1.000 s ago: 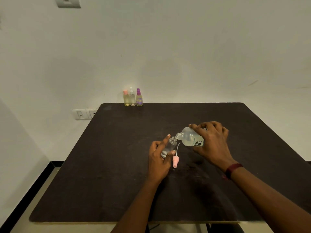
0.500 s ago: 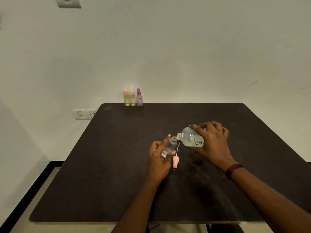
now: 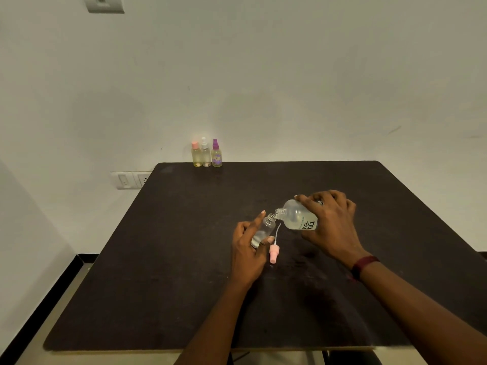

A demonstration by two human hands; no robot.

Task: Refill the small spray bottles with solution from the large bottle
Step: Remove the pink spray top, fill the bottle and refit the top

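My left hand [image 3: 249, 250] grips a small clear spray bottle [image 3: 263, 231], uncapped and leaning to the right, near the middle of the dark table [image 3: 184, 259]. My right hand [image 3: 332, 227] holds the large clear bottle [image 3: 296, 214] tipped on its side, its open neck touching the small bottle's mouth. A little liquid shows in the small bottle's bottom. The pink spray cap [image 3: 274, 253] with its white dip tube lies on the table just right of my left hand.
Three small spray bottles stand together at the table's far edge against the wall: a pink-capped one [image 3: 196, 154], a white-capped one [image 3: 205, 153], a purple-capped one [image 3: 216, 154]. A wall socket [image 3: 130, 179] sits left of the table.
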